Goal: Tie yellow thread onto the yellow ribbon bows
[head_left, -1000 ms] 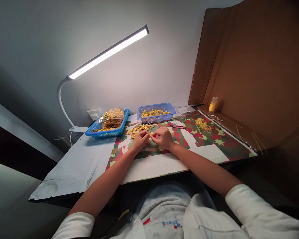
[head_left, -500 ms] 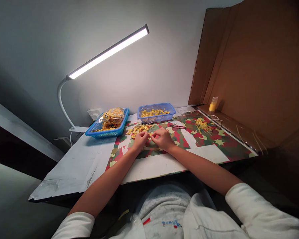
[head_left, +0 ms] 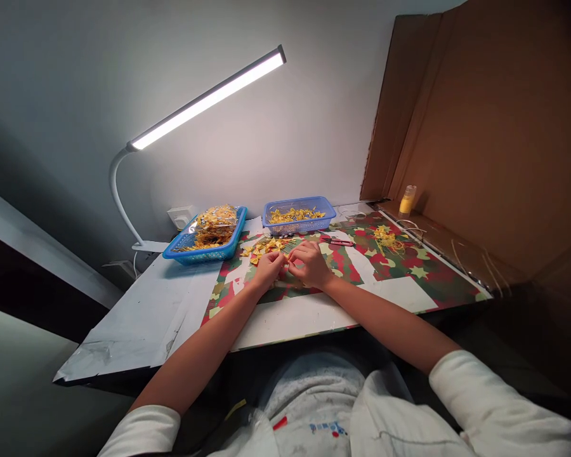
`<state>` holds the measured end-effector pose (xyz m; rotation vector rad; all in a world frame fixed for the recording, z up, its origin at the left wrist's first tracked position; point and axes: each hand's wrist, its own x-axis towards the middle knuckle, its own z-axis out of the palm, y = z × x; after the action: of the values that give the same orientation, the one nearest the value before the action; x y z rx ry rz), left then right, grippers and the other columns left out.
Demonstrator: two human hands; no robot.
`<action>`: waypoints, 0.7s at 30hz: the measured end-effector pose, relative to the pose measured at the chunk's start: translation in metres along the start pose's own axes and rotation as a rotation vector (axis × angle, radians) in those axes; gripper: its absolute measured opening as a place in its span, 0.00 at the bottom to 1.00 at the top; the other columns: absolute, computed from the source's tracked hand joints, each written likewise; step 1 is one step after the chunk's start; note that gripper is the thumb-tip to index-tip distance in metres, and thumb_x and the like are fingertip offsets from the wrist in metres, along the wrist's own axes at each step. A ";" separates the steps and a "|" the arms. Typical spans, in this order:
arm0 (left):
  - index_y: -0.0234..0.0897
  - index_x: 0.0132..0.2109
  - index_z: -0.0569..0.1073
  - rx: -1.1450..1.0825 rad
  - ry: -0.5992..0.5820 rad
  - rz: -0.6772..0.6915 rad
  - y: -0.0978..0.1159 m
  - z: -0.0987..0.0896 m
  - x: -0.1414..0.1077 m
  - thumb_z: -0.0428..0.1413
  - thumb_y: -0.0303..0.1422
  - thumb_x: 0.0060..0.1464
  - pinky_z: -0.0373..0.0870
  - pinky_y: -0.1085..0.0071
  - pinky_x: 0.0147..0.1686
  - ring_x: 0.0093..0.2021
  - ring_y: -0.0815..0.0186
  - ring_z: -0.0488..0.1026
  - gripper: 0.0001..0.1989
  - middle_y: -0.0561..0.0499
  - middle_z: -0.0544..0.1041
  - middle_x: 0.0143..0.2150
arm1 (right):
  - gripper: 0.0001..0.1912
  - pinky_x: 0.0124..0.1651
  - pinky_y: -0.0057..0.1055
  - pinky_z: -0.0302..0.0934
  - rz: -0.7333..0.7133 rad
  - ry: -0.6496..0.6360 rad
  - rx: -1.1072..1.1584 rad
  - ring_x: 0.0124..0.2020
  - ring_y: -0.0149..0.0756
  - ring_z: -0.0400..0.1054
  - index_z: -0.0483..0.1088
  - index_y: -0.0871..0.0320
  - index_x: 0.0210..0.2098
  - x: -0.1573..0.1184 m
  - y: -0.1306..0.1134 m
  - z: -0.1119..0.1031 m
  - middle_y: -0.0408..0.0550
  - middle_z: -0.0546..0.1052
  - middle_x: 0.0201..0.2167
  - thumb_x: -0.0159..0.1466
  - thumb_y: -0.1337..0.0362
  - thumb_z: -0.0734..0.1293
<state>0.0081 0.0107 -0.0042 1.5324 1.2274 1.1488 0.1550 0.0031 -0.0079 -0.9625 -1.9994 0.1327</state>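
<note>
Over the camouflage-patterned sheet (head_left: 292, 293), my left hand (head_left: 269, 268) and my right hand (head_left: 310, 263) meet fingertip to fingertip. Both are closed in a pinch. Whatever lies between the fingertips is too small and too covered to make out. Just beyond the fingers lies a pile of yellow ribbon bows (head_left: 266, 246), some with thin stems. Tweezer-like red-handled pliers (head_left: 337, 242) rest to the right of my right hand. Behind the hands, a blue-violet basket (head_left: 299, 225) contains many more yellow bows.
A bright blue basket (head_left: 200, 256) on the left holds yellow pieces and a clear plastic bag. Yellow strands (head_left: 387, 240) lie on the right. A small bottle with yellow contents (head_left: 408, 200) stands by the cardboard wall (head_left: 480, 127). A lit lamp (head_left: 209, 98) hangs over the table.
My right hand has turned slightly, with its fingers curled more over the fingertips of my left hand. My left hand is nearly where it was.
</note>
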 end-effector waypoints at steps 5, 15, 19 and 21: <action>0.37 0.18 0.58 -0.007 -0.025 -0.011 0.002 0.000 -0.001 0.51 0.34 0.43 0.50 0.78 0.17 0.17 0.76 0.52 0.12 0.59 0.57 0.16 | 0.07 0.46 0.36 0.57 0.176 0.029 0.295 0.34 0.38 0.67 0.66 0.56 0.19 0.001 -0.001 -0.001 0.45 0.76 0.26 0.49 0.72 0.67; 0.37 0.20 0.59 -0.029 -0.057 -0.028 0.007 -0.001 -0.004 0.50 0.36 0.41 0.52 0.79 0.14 0.15 0.76 0.54 0.09 0.60 0.57 0.17 | 0.08 0.31 0.29 0.62 0.403 -0.023 0.642 0.24 0.30 0.67 0.64 0.57 0.22 0.004 0.006 0.003 0.40 0.73 0.21 0.48 0.63 0.69; 0.37 0.20 0.60 -0.018 -0.057 -0.016 0.008 -0.002 -0.004 0.50 0.36 0.41 0.52 0.79 0.14 0.16 0.76 0.53 0.09 0.59 0.57 0.17 | 0.15 0.30 0.29 0.62 0.440 -0.063 0.875 0.25 0.30 0.68 0.63 0.55 0.28 0.005 0.010 0.002 0.39 0.73 0.24 0.46 0.62 0.72; 0.37 0.20 0.60 -0.009 -0.064 -0.007 0.008 -0.003 -0.004 0.50 0.36 0.41 0.53 0.79 0.15 0.17 0.75 0.54 0.09 0.59 0.58 0.18 | 0.15 0.31 0.29 0.63 0.433 -0.070 0.902 0.27 0.31 0.68 0.64 0.56 0.29 0.006 0.011 0.002 0.39 0.73 0.25 0.46 0.62 0.72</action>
<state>0.0068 0.0060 0.0031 1.5448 1.1828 1.0909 0.1578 0.0148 -0.0100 -0.7536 -1.4829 1.2007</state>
